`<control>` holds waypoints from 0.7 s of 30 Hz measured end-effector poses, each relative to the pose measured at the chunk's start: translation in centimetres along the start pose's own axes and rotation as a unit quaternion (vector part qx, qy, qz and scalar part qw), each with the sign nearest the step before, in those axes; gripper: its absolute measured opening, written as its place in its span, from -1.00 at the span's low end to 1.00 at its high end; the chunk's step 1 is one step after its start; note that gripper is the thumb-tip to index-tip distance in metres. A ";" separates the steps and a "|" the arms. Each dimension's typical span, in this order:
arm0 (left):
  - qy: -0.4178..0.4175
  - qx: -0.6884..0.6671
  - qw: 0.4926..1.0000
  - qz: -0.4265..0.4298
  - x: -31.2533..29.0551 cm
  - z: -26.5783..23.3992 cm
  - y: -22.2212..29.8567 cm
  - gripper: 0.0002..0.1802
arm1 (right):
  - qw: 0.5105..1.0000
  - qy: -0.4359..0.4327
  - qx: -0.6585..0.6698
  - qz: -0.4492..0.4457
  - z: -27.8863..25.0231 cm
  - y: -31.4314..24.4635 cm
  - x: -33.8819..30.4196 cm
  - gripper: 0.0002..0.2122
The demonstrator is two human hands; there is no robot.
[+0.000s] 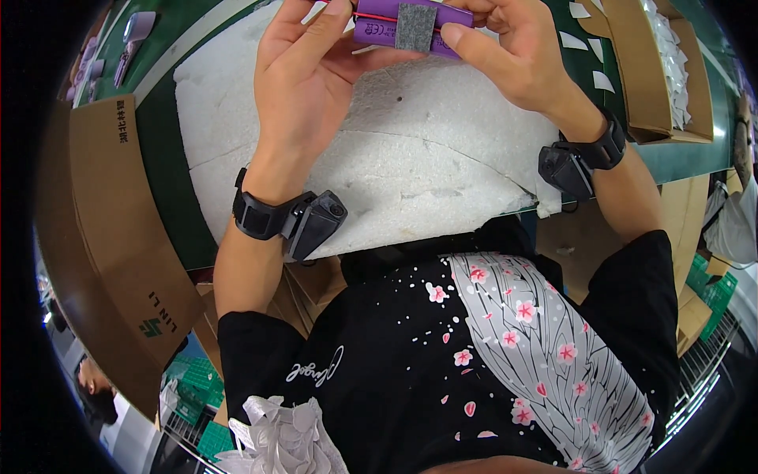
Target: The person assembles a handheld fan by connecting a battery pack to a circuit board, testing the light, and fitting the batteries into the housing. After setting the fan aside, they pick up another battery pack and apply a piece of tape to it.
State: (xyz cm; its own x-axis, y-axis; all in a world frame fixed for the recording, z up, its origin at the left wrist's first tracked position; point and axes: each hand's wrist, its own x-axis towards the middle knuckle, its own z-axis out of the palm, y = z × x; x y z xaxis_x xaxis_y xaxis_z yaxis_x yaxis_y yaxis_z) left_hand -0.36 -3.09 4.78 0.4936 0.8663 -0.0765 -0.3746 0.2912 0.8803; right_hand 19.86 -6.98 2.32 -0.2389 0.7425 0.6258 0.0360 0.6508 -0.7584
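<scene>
At the top edge, a purple cylindrical battery pack (377,31) lies across between my two hands. A grey felt strip (416,27) is wrapped around its middle, and a thin red wire (375,16) runs along its side. My left hand (304,79) is closed at the pack's left end, thumb and fingertips by the red wire and a finger beneath the pack. The right end is gripped by my right hand (517,55), its thumb pressing beside the felt. Both hands are over a white foam board (379,174); part of the fingers is cut off by the frame.
The foam board rests on a green table (162,158). A cardboard box (632,79) with white pieces stands at right, near loose white paper pieces (602,81). At left are a large cardboard flap (118,237) and a tape roll (140,26).
</scene>
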 end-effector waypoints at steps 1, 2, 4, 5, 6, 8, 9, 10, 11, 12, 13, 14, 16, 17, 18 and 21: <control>0.000 0.003 1.000 0.001 -0.1 -0.1 0.0 -0.77 | 0.995 0.007 -0.002 0.100 0.1 -1.2 0.0 -0.66; -0.002 0.006 1.000 0.001 -0.1 -0.1 0.0 -0.77 | 0.980 0.015 -0.006 0.199 0.1 -1.8 0.0 -0.66; -0.002 0.004 1.000 0.000 0.0 0.0 0.0 -0.77 | 0.979 0.017 -0.001 0.202 0.0 -1.9 -0.1 -0.66; -0.001 0.000 1.000 0.000 0.0 -0.1 0.0 -0.78 | 0.979 0.018 0.004 0.205 0.0 -1.8 -0.1 -0.66; 0.001 -0.003 1.000 -0.001 0.0 -0.1 0.0 -0.78 | 0.978 0.019 0.010 0.208 0.0 -1.8 -0.1 -0.66; 0.002 -0.002 1.000 0.000 0.0 0.0 0.0 -0.78 | 0.977 0.019 0.011 0.210 -0.1 -1.7 -0.1 -0.66; 0.002 -0.001 1.000 0.001 0.0 0.1 0.1 -0.79 | 0.977 0.018 0.012 0.212 -0.1 -1.7 -0.1 -0.65; 0.004 0.000 1.000 0.002 0.0 0.1 0.1 -0.79 | 0.976 0.018 0.014 0.215 -0.1 -1.7 -0.1 -0.65; 0.004 0.000 1.000 0.001 0.0 0.1 0.1 -0.79 | 0.976 0.018 0.014 0.215 -0.1 -1.7 -0.1 -0.65; 0.002 -0.002 1.000 0.002 0.0 0.1 0.0 -0.80 | 0.976 0.018 0.015 0.214 -0.1 -1.6 -0.2 -0.65; 0.000 -0.004 1.000 0.003 0.0 0.0 0.0 -0.81 | 0.977 0.019 0.016 0.214 0.0 -1.5 -0.2 -0.65; -0.002 -0.006 1.000 0.003 0.0 0.0 0.0 -0.82 | 0.977 0.019 0.017 0.214 0.0 -1.5 -0.2 -0.65; -0.003 -0.005 1.000 0.004 0.0 0.0 0.0 -0.83 | 0.976 0.019 0.021 0.215 0.0 -1.5 -0.2 -0.65; -0.004 -0.004 1.000 0.004 0.0 0.1 0.0 -0.84 | 0.976 0.019 0.024 0.216 -0.1 -1.5 -0.2 -0.65; -0.005 -0.002 1.000 0.005 0.0 0.1 0.0 -0.84 | 0.976 0.019 0.027 0.217 -0.1 -1.5 -0.2 -0.65; -0.002 -0.010 1.000 0.010 -0.1 0.0 -0.1 -0.86 | 0.975 0.024 0.025 0.221 0.0 -1.5 -0.2 -0.64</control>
State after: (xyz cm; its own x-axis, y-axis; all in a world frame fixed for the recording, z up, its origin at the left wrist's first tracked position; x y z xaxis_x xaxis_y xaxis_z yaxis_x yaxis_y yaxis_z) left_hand -0.33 -3.19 4.67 0.4897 0.8701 -0.0568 -0.4003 0.2823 0.8718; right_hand 19.87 -8.11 3.30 -0.1649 0.9559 0.2430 0.0765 0.2581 -0.9631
